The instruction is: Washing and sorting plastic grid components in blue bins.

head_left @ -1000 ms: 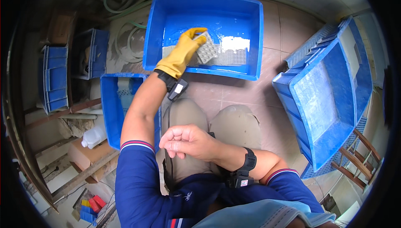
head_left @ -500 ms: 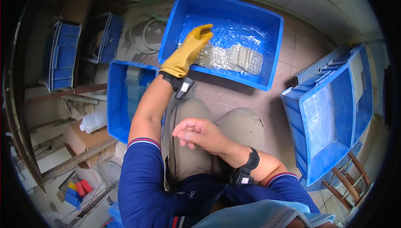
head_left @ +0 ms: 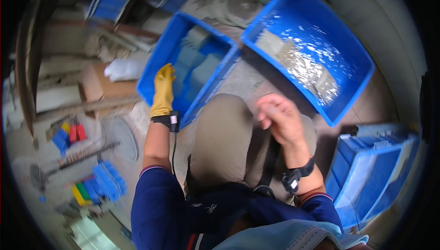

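My left hand (head_left: 163, 89) wears a yellow rubber glove. It is over the near left side of a blue bin (head_left: 143, 81), fingers stretched forward and nothing visible in them. Inside that bin lie several pale, translucent slabs or trays (head_left: 189, 60), blurred. My bare right hand (head_left: 283, 119) hangs above my right knee, fingers loosely bent and apart, holding nothing. Ahead of it on the right stands a larger blue tub (head_left: 350, 101) of rippling water. Clear, shiny plastic sheets or trays (head_left: 295, 57) lie in the water along its near side.
Stacked blue crates (head_left: 355, 172) stand at the right. On the left are a cardboard box (head_left: 98, 82), a white plastic jug (head_left: 123, 70) and small coloured bins (head_left: 107, 181). A hose (head_left: 229, 2) lies coiled on the floor behind the bins.
My view has turned left. The gloved left hand has moved from over the water tub to the left blue bin. My right hand is still bare and held over my lap.
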Tool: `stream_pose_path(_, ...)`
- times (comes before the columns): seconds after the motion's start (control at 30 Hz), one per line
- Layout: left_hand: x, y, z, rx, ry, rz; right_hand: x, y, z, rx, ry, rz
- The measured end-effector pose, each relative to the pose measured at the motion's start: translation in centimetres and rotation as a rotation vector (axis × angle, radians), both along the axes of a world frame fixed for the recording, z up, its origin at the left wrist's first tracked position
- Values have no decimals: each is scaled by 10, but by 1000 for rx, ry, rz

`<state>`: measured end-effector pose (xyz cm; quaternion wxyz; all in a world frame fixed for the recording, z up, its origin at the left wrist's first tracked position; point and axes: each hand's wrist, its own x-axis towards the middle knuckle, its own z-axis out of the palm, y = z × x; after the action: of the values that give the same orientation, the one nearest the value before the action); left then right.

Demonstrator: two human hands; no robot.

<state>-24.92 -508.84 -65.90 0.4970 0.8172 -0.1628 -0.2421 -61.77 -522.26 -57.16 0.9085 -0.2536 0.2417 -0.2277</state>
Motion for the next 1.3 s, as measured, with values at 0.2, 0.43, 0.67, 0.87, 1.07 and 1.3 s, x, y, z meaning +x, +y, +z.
stream_pose_path(0.2, -8, 109, -58, 386, -300, -110, 32, -14, -26, 28, 98, -6)
stream_pose_path(0.43, 1, 123, -72, 502, -19, -191, 62, -4, -30, 25, 177, 50)
stream_pose_path(0.67, 42, 6, -2, 507, -671, -824, 73, 13, -22, 35, 193, 65)
stream_pose_path(0.87, 24, -94, -32, 548, -1005, -1583, 50, 20, -17, 27, 304, -58)
stream_pose_path(1.07, -1, -141, -74, 703, -1120, -1880, 31, 24, -8, 37, 358, -165)
stream_pose_path(1.3, -17, -147, -66, 792, -922, -2069, 38, 22, -7, 23, 309, -92)
